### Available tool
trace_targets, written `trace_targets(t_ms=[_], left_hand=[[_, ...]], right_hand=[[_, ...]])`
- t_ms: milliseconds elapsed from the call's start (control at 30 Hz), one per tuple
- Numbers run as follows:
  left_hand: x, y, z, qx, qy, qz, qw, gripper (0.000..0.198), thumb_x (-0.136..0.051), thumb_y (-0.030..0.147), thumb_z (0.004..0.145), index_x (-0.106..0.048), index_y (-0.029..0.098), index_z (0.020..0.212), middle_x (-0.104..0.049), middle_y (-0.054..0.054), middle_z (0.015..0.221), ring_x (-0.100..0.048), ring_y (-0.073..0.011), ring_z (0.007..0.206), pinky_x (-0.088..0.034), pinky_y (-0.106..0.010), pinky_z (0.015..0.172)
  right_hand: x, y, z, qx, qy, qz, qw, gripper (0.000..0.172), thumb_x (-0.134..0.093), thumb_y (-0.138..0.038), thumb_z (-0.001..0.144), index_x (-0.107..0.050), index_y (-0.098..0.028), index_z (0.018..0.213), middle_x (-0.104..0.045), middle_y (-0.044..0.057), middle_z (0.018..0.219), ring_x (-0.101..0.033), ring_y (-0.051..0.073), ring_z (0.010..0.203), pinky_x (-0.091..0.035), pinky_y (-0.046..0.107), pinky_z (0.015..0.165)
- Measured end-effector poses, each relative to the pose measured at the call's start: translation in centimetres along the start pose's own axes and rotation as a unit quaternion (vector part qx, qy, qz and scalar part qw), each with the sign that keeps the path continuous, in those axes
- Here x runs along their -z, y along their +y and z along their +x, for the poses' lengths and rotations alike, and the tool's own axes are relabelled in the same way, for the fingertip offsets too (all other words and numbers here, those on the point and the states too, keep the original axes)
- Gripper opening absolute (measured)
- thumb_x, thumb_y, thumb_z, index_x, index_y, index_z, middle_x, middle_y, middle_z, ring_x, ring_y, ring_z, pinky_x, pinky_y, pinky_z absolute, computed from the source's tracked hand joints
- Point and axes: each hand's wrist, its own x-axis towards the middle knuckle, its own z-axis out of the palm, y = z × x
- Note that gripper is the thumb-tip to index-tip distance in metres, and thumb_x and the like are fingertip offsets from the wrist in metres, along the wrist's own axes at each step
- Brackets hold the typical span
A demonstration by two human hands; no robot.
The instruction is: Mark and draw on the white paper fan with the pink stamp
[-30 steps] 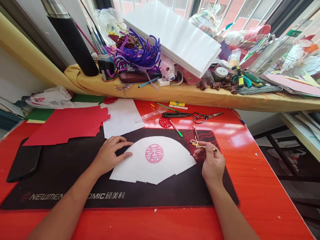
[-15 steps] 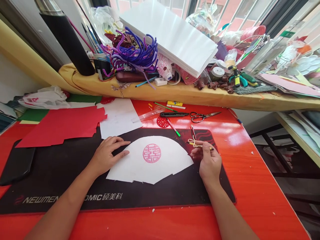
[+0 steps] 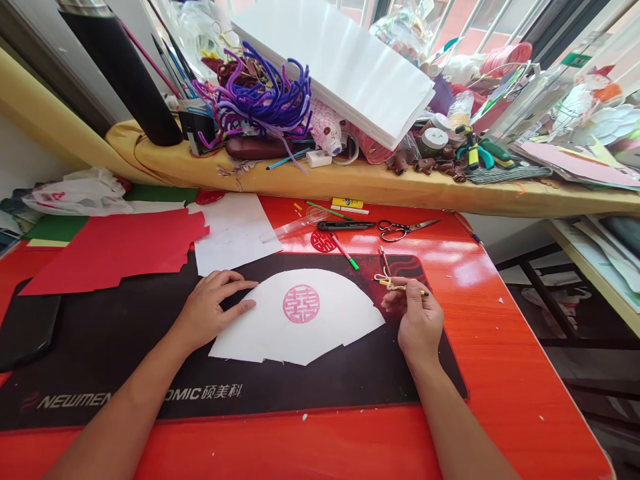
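Note:
A white fan-shaped paper (image 3: 310,333) with a pink round cut-out pattern (image 3: 301,303) lies on the black desk mat (image 3: 125,347). My left hand (image 3: 213,310) rests flat on the paper's left edge, fingers spread. My right hand (image 3: 417,317) sits just off the paper's right edge, fingers pinched round a thin yellow pencil-like tool (image 3: 400,287) with a pale cord looped at its tip.
Scissors (image 3: 405,230), a black utility knife (image 3: 345,226), a green-tipped pen (image 3: 345,252), a clear ruler (image 3: 297,227), white sheet (image 3: 235,233) and red paper (image 3: 110,250) lie behind the mat. A cluttered yellow ledge (image 3: 350,187) runs along the back. The red table edge (image 3: 550,347) drops off at right.
Both hands keep their places on the paper and the tool. Only the camera has shifted slightly, sliding the scene left and up.

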Motion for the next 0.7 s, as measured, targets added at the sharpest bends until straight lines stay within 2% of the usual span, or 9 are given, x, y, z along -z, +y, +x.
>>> trace_targets(t_ms=[133, 700], left_hand=[[-0.01, -0.22, -0.03, 0.001, 0.0, -0.002, 1.0, 0.049, -0.062, 0.07, 0.102, -0.084, 0.036, 0.13, -0.075, -0.006, 0.124, -0.067, -0.0317, 0.121, -0.053, -0.047, 0.105], [-0.34, -0.6, -0.02, -0.013, 0.006, 0.009, 1.0, 0.044, -0.064, 0.069, 0.101, -0.085, 0.039, 0.126, -0.074, -0.005, 0.121, -0.068, -0.0308, 0.116, -0.053, -0.046, 0.103]], right_hand=[[-0.05, -0.16, 0.05, -0.006, 0.002, 0.004, 1.0, 0.055, -0.077, -0.073, 0.094, -0.08, -0.018, 0.095, -0.077, 0.005, 0.07, -0.073, 0.02, 0.058, -0.059, 0.032, 0.055], [-0.06, -0.22, 0.23, -0.007, 0.018, 0.026, 0.999, 0.05, -0.077, -0.069, 0.096, -0.08, -0.019, 0.099, -0.076, 0.003, 0.07, -0.071, 0.018, 0.057, -0.056, 0.031, 0.055]])
